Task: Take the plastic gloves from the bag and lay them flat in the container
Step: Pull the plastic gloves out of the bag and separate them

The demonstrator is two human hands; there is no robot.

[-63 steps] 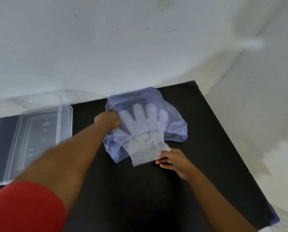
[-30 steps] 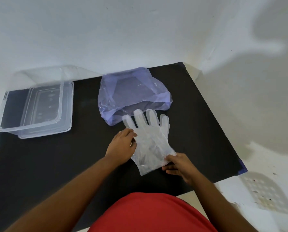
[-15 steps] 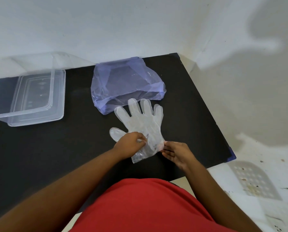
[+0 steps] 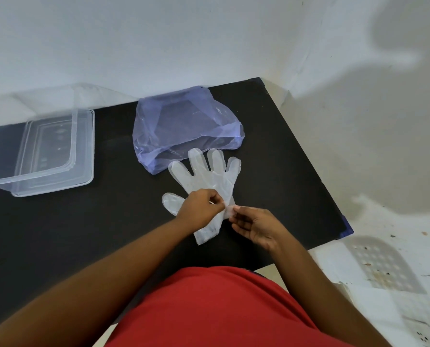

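Pinching the cuff edge of the plastic gloves from both sides, my left hand and right hand meet near the middle of the black table, each grip closed on thin film where the two hands almost touch. I judge the pinch is there to peel one layer off a stack, since the sheets cling and a flat palm could not part them; how many gloves lie in the stack I cannot tell. The gloves rest on the table with fingers fanned toward 12 o'clock and the thumb sticking out at 9 o'clock from under my left hand, so nothing has reached the container yet.

The blue-tinted plastic bag sits just beyond the glove fingertips at 12 o'clock, slack and apparently emptied, its mouth facing me, likely left where the gloves slid out. The clear plastic container waits well apart at 10 o'clock, open side up, with what looks like its lid tucked beneath it. Carrying one limp sheet that far will call for holding it by two points to keep it flat.

No brand, label or legible writing shows on the bag, gloves or container.
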